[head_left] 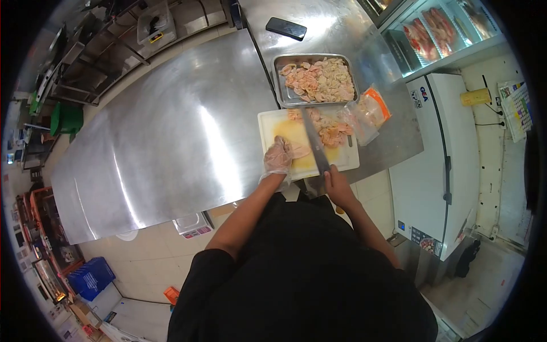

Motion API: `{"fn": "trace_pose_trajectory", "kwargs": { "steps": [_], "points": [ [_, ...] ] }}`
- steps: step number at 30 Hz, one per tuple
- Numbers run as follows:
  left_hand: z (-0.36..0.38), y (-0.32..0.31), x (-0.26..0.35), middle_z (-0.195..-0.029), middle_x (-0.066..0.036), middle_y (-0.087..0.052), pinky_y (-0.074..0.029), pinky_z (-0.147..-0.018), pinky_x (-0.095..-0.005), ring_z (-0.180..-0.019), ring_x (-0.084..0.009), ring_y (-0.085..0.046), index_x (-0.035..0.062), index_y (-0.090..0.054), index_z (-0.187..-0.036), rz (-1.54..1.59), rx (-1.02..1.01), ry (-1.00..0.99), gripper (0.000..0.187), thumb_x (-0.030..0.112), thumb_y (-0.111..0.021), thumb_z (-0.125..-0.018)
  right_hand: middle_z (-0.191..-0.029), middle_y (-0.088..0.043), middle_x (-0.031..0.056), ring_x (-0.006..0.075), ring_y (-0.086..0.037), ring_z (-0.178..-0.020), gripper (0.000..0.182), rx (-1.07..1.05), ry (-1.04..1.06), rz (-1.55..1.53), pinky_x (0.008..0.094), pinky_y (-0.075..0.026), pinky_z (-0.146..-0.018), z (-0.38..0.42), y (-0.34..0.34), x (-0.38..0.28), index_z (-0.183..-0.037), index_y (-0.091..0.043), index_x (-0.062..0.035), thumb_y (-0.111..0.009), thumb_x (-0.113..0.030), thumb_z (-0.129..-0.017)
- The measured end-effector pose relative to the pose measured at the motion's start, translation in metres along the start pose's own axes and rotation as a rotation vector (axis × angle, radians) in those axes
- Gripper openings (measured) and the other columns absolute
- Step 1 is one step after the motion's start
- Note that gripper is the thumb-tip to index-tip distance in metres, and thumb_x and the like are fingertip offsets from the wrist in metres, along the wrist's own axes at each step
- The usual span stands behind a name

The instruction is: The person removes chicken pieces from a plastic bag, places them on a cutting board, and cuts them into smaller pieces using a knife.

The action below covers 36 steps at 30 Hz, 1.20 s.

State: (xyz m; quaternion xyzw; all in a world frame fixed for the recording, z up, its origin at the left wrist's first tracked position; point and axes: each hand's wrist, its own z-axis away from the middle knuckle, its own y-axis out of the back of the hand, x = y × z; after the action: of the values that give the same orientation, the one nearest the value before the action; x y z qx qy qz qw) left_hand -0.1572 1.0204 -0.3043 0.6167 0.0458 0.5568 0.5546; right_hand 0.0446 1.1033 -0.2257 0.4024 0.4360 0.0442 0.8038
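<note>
My left hand (pixel 278 156), in a clear plastic glove, rests on the white cutting board (pixel 269 120). Its fingers curl over a pale piece of raw chicken (pixel 299 149). Bare, my right hand (pixel 337 185) grips the handle of a long knife (pixel 314 138), whose broad blade points away from me across the board, to the right of the chicken piece. A heap of raw chicken pieces (pixel 332 134) lies on the board's right half, partly behind the blade. Just beyond the board, a metal tray (pixel 277 85) holds many more cut pieces.
A clear plastic bag with orange print (pixel 376 105) lies right of the board. A black phone (pixel 286 28) is on the steel table (pixel 165 119) behind the tray. At right stand a white freezer (pixel 421 154) and a display fridge with meat (pixel 439 37).
</note>
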Motion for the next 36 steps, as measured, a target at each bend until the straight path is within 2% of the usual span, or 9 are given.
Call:
{"fn": "trace_pose_trajectory", "kwargs": {
  "steps": [3,12,15,17,20,27,30,33,36],
  "points": [
    [0.014,0.006,-0.001,-0.078,-0.02,-0.064,-0.049,-0.063,-0.0522,-0.073,-0.0418,-0.064,0.0067,-0.049,-0.102,0.094,0.056,0.011,0.022,0.027,-0.05,-0.094,-0.076,-0.06,0.0315,0.0522,-0.057,-0.075,0.02,-0.101,0.052,0.097,0.059,-0.043,-0.067,-0.006,-0.034,0.014,-0.1,-0.044,0.0015,-0.043,-0.019,-0.1],
    [0.027,0.024,0.002,-0.08,-0.022,-0.062,-0.048,-0.067,-0.0509,-0.077,-0.0421,-0.063,0.0065,-0.05,-0.101,-0.017,-0.003,0.072,0.019,0.024,-0.053,-0.094,-0.07,-0.059,0.0303,0.0516,-0.058,-0.071,0.02,-0.068,-0.013,0.164,0.0593,-0.042,-0.063,-0.008,-0.018,0.014,-0.101,-0.043,0.0013,-0.044,-0.018,-0.1],
    [0.032,0.022,-0.006,-0.081,-0.018,-0.063,-0.05,-0.066,-0.0488,-0.075,-0.0393,-0.063,0.0059,-0.053,-0.098,0.055,0.079,0.02,0.017,0.021,-0.053,-0.091,-0.071,-0.059,0.031,0.0516,-0.058,-0.071,0.019,-0.231,0.008,0.138,0.0603,-0.042,-0.063,0.006,-0.025,0.004,-0.103,-0.042,0.002,-0.044,-0.017,-0.099],
    [0.032,0.007,-0.021,-0.087,-0.017,-0.063,-0.051,-0.069,-0.0467,-0.08,-0.0373,-0.063,0.0057,-0.058,-0.096,0.082,0.268,-0.194,0.014,0.017,-0.056,-0.088,-0.074,-0.06,0.0308,0.0509,-0.059,-0.073,0.021,-0.262,-0.009,0.165,0.0596,-0.044,-0.065,0.011,-0.033,0.009,-0.104,-0.042,0.0023,-0.043,-0.018,-0.099],
    [0.028,0.002,-0.028,-0.088,-0.016,-0.063,-0.05,-0.067,-0.0458,-0.079,-0.036,-0.062,0.0073,-0.062,-0.092,0.022,0.282,-0.253,0.015,0.021,-0.06,-0.086,-0.079,-0.062,0.0303,0.0502,-0.061,-0.076,0.024,-0.298,-0.025,0.203,0.059,-0.047,-0.069,0.02,-0.035,0.007,-0.107,-0.042,0.0029,-0.042,-0.019,-0.099],
    [0.028,0.002,-0.02,-0.086,-0.014,-0.062,-0.05,-0.066,-0.0458,-0.078,-0.0349,-0.062,0.0087,-0.064,-0.085,-0.115,0.129,-0.184,0.012,0.015,-0.064,-0.075,-0.08,-0.064,0.0308,0.0491,-0.063,-0.077,0.022,-0.22,-0.045,0.279,0.0576,-0.049,-0.07,-0.03,-0.062,-0.029,-0.106,-0.045,0.0047,-0.043,-0.011,-0.092],
    [0.029,0.013,-0.023,-0.084,-0.013,-0.063,-0.05,-0.068,-0.0454,-0.081,-0.0346,-0.062,0.0085,-0.064,-0.084,-0.069,0.068,-0.256,0.012,0.015,-0.065,-0.074,-0.087,-0.065,0.0278,0.0455,-0.065,-0.081,0.025,-0.08,0.072,0.244,0.0542,-0.051,-0.071,-0.074,-0.077,-0.054,-0.11,-0.048,0.0039,-0.04,-0.011,-0.092],
    [0.022,0.014,-0.034,-0.086,-0.015,-0.063,-0.05,-0.075,-0.0448,-0.086,-0.036,-0.062,0.0065,-0.064,-0.085,-0.062,0.021,-0.429,0.007,0.01,-0.061,-0.079,-0.087,-0.065,0.027,0.0453,-0.064,-0.08,0.025,-0.158,0.074,0.344,0.0537,-0.051,-0.07,-0.095,-0.074,-0.062,-0.11,-0.049,0.0036,-0.04,-0.011,-0.092],
    [0.023,0.012,-0.041,-0.089,-0.016,-0.063,-0.049,-0.079,-0.0453,-0.089,-0.0373,-0.061,0.0051,-0.063,-0.088,0.128,0.048,-0.501,0.01,0.01,-0.061,-0.079,-0.084,-0.064,0.0276,0.046,-0.064,-0.079,0.022,-0.095,0.154,0.259,0.0548,-0.05,-0.069,-0.077,-0.065,-0.03,-0.107,-0.049,0.0032,-0.041,-0.012,-0.092]
  ]
}}
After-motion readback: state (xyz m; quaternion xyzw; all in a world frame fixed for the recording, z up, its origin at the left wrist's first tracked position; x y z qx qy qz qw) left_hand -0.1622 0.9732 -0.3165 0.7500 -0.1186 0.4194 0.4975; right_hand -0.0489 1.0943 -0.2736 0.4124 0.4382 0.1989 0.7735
